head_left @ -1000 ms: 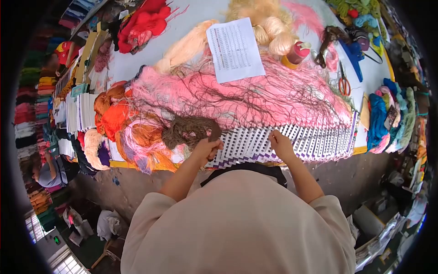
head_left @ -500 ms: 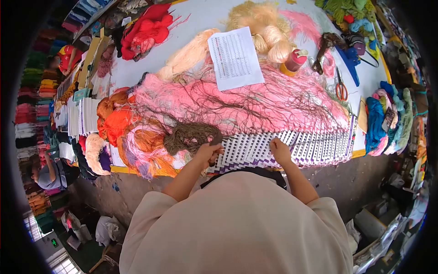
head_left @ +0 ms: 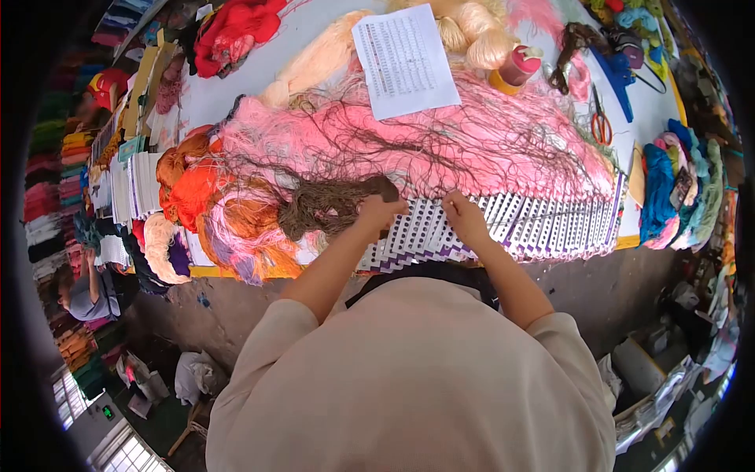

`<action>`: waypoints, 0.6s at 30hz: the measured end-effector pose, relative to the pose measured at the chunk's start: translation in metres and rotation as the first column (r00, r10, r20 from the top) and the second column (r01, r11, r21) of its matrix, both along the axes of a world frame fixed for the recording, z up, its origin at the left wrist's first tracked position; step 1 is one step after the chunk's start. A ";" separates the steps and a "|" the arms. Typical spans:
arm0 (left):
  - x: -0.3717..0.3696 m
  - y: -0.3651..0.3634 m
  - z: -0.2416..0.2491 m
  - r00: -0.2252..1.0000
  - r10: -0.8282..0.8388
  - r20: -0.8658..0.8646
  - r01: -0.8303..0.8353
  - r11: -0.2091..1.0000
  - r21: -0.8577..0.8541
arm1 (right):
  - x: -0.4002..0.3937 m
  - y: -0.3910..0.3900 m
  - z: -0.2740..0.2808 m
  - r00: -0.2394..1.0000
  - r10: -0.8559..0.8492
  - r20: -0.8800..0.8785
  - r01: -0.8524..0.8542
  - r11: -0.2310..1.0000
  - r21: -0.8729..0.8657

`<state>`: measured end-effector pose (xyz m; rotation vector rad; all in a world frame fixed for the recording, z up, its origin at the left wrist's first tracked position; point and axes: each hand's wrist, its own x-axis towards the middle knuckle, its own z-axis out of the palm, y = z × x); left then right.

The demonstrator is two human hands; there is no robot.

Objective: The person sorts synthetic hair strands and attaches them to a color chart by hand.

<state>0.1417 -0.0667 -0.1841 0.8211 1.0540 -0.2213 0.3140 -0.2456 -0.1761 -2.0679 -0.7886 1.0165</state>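
Observation:
My left hand [head_left: 382,214] is closed around the right end of a dark brown skein of thread [head_left: 322,206], and part of the skein shows above the fingers. A short way to the right, my right hand [head_left: 465,219] has its thumb and fingertips pressed together. Whatever thread may be between them is too fine to see. Both hands are over a row of white punched cards [head_left: 535,224] with purple edges along the table's near side. Pink threads [head_left: 472,153] spread out behind the cards, with loose dark brown strands across them.
A printed sheet [head_left: 405,63] lies on the pink threads. Beyond it are cream yarn [head_left: 491,51] and a red-and-yellow bottle [head_left: 515,71]. Orange-handled scissors [head_left: 601,128] lie right; orange yarn [head_left: 193,193] and red yarn [head_left: 236,35] lie left. Another person [head_left: 90,295] is at far left.
Both hands have moved forward over the cards, and my right hand has come left, nearer my left hand. The view has tilted, so the table sits higher up in front of me.

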 end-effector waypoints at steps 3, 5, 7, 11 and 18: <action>0.023 -0.020 -0.011 0.900 -0.356 -0.253 0.433 0.655 0.619 | -0.008 0.017 -0.007 0.995 0.084 0.045 -0.085 0.996 0.006; 0.032 -0.028 -0.010 0.883 -0.369 -0.289 0.468 0.674 0.571 | -0.012 0.022 -0.014 0.991 0.111 0.080 -0.112 0.994 -0.003; 0.032 -0.035 -0.009 0.897 -0.354 -0.265 0.441 0.667 0.600 | -0.014 0.023 -0.018 0.979 0.140 0.147 -0.146 0.989 0.028; 0.031 -0.029 -0.006 0.993 -0.095 -0.068 0.108 0.971 0.213 | -0.010 0.029 -0.014 0.990 0.139 0.024 -0.138 0.989 -0.053; 0.042 -0.021 -0.003 0.991 -0.118 0.061 0.110 0.986 0.123 | 0.002 0.037 -0.010 0.971 0.166 -0.171 -0.176 0.983 -0.047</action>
